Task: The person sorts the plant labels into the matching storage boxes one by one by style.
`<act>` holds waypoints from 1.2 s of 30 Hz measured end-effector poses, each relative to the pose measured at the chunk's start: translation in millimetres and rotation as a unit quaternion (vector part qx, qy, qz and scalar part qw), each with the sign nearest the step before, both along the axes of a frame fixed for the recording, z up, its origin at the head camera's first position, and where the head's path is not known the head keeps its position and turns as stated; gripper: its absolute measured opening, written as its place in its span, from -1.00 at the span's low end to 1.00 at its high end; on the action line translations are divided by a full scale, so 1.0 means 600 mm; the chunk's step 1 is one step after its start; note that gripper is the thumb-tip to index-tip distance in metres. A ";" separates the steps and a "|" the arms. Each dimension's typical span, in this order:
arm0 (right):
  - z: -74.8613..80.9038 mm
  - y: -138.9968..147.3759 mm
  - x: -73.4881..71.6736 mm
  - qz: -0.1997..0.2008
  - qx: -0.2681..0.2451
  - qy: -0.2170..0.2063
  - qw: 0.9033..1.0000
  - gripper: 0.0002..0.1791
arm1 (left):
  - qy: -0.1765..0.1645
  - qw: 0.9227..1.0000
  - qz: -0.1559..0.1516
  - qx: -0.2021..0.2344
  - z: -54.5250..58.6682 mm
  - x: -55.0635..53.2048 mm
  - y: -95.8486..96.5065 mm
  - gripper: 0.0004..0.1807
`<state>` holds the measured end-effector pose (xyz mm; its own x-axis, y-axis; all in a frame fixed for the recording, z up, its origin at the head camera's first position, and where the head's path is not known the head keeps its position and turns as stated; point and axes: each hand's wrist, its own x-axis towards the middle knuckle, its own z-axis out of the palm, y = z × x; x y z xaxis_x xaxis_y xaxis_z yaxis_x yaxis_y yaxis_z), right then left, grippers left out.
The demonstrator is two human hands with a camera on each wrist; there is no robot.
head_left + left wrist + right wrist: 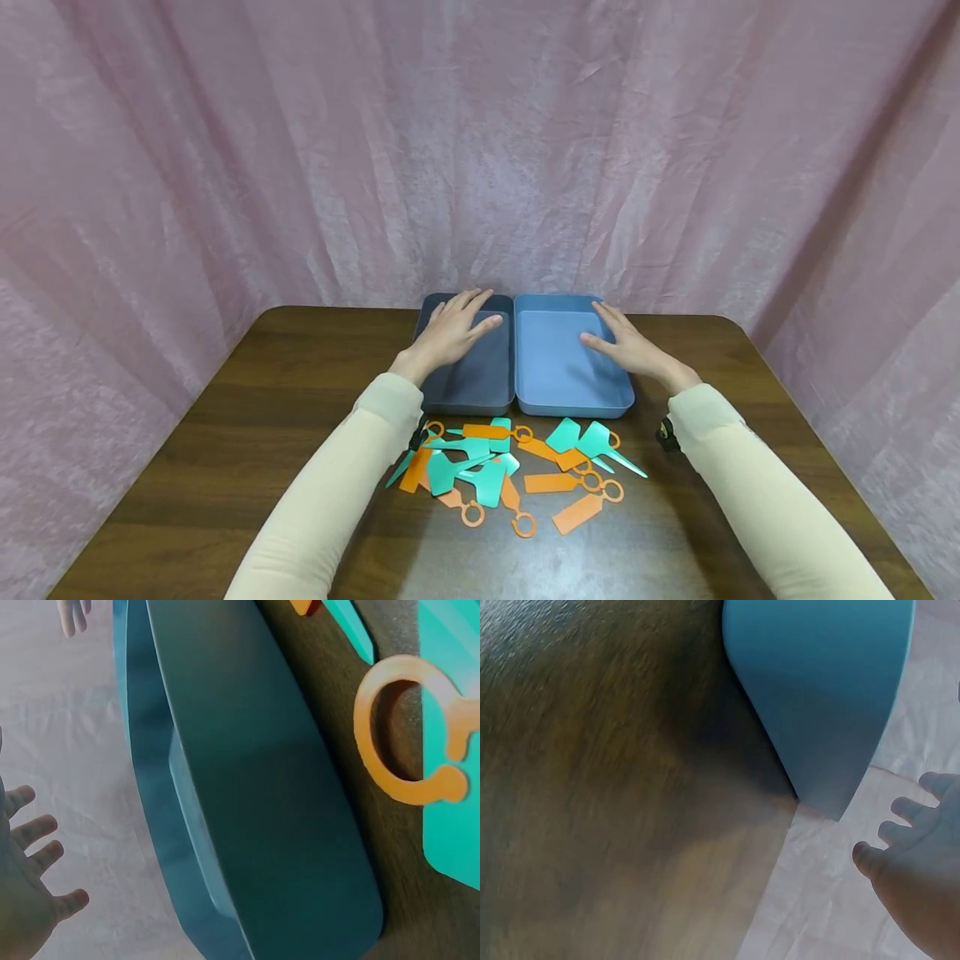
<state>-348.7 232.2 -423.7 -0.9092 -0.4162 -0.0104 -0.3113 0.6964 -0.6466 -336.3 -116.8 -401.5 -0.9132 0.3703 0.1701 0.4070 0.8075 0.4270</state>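
Note:
My left hand (452,329) hovers over the dark grey tray (472,400), fingers spread and nothing held. My right hand (633,346) is over the right side of the blue tray (551,367), its fingers also apart and bare. Both wrist views show loose, extended fingers on the left hand (30,900) and the right hand (922,877). In front of the trays lies a mixed pile of flat plant labels: green spade-shaped labels (491,483) with pointed stems and orange ring-topped tags (550,483). Several overlap, mostly toward the left.
The two trays stand side by side near the back edge of the brown wooden table (300,400). Pink curtains (450,150) hang behind and at both sides. In the left wrist view an orange ring (364,735) lies close to the tray's front wall (262,772).

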 end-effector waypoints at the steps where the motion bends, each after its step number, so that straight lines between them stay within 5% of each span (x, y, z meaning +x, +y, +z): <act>1: -0.001 0.002 0.000 0.000 -0.003 -0.003 1.000 -0.05 | 0.001 1.000 -0.002 -0.001 0.001 0.002 0.001 -0.20; 16: -0.023 0.030 0.009 0.014 -0.046 -0.003 0.999 -0.01 | 0.009 0.999 -0.037 -0.036 0.002 0.042 0.012 -0.20; 29: -0.027 0.052 0.012 -0.009 -0.059 -0.047 0.997 -0.03 | 0.008 0.997 -0.072 -0.015 -0.007 0.068 0.019 -0.23; 36: -0.030 0.056 0.007 -0.016 -0.114 -0.062 0.991 -0.04 | 0.012 0.996 -0.085 0.003 -0.007 0.085 0.022 -0.25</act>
